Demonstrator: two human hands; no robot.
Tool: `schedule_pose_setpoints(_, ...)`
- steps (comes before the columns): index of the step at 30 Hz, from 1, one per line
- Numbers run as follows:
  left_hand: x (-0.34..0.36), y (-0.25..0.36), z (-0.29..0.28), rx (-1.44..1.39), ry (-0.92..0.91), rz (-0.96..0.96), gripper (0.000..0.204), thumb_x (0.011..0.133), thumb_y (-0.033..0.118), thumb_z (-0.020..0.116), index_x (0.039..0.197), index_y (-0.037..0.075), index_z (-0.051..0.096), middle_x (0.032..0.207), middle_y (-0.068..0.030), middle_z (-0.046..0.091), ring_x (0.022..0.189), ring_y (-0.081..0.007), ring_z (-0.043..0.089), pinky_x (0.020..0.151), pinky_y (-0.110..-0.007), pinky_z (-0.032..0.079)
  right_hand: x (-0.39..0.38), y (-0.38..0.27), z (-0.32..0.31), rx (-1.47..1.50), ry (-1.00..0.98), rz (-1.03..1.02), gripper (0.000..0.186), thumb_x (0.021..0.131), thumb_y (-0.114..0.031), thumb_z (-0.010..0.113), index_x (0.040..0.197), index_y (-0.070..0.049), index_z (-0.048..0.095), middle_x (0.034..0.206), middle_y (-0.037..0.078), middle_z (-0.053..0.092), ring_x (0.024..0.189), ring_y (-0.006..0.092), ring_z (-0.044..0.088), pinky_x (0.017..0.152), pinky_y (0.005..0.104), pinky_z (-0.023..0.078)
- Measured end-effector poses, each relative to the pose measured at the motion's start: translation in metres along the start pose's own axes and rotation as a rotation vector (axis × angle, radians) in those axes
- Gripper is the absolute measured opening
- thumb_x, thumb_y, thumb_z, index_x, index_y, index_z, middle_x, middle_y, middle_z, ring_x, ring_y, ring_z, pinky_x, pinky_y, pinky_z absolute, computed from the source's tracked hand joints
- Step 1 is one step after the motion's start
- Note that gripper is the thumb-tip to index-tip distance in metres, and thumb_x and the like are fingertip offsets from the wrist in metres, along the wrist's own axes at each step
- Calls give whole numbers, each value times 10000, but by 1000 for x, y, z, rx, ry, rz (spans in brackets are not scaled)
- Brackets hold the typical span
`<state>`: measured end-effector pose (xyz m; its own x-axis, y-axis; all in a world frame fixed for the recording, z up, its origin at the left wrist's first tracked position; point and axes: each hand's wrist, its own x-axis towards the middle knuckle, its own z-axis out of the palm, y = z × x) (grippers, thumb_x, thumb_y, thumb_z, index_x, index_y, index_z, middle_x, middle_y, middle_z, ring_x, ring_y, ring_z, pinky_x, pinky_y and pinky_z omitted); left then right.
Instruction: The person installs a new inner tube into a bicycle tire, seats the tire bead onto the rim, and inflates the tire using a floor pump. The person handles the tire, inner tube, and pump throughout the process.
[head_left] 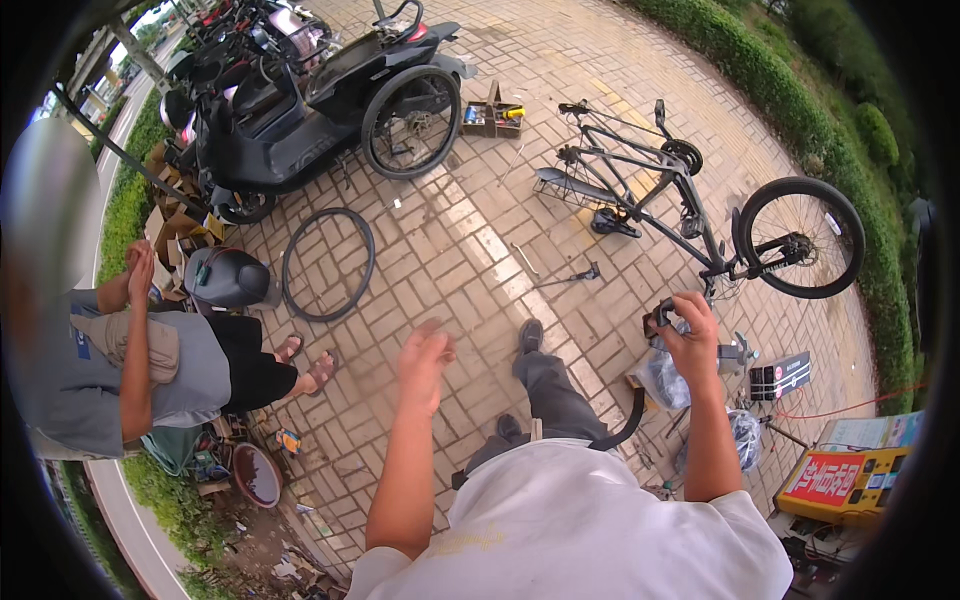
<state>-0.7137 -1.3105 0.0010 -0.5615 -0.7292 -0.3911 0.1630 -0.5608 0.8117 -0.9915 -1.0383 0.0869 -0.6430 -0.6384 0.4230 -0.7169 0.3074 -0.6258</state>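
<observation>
My right hand [693, 338] is raised at right of centre, its fingers closed round a small black object [660, 316] whose kind I cannot make out. Below it a black curved strip [633, 418], like a piece of tyre or hose, comes out beside my leg; whether it joins the held object does not show. My left hand [425, 350] hangs in the air over the paving, smeared by motion, with nothing visible in it. Ahead to the right lies a dark bicycle frame [640, 180] with its front wheel [800, 238] on and no rear wheel visible. A loose tyre [328, 265] lies flat to the left.
A person [160, 350] in grey stands at left beside a scooter seat [232, 278]. A black three-wheeled scooter [310, 130], a tool box [492, 117] and a bicycle pump-like tool [580, 274] lie ahead. Plastic bags [664, 378], a box [780, 376] and a yellow machine [845, 480] stand right.
</observation>
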Motion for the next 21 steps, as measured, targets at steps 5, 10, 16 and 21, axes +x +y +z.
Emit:
schedule_pose_setpoints(5,78,6,-14,142,95,-156,323,929,199,644,1187,24,560,933,-52,645,798,-120,572,727,-274,474,133,15,55,60,44,17,393,671,20,792,1031,23,634,881,83,580,798,196,570,735,291,470)
schedule_pose_setpoints(10,152,48,-31,290,217,-149,364,928,219,653,1218,19,562,958,-51,652,806,-96,570,724,-246,471,247,20,124,496,113,229,444,772,-83,807,1157,30,617,903,-1,636,808,68,573,742,221,484)
schedule_pose_setpoints(16,244,89,-29,367,244,-122,370,924,206,652,1223,12,556,962,-50,663,815,-89,580,720,-230,469,380,12,159,672,132,226,553,802,-138,790,1263,62,559,1047,55,652,873,99,601,789,231,493)
schedule_pose_setpoints(21,373,123,-48,1035,36,93,816,765,341,801,1385,-27,419,1294,-200,542,1180,-314,529,1003,-412,429,444,-13,172,1082,57,161,677,886,-208,636,1404,119,348,911,51,587,520,53,377,484,221,289)
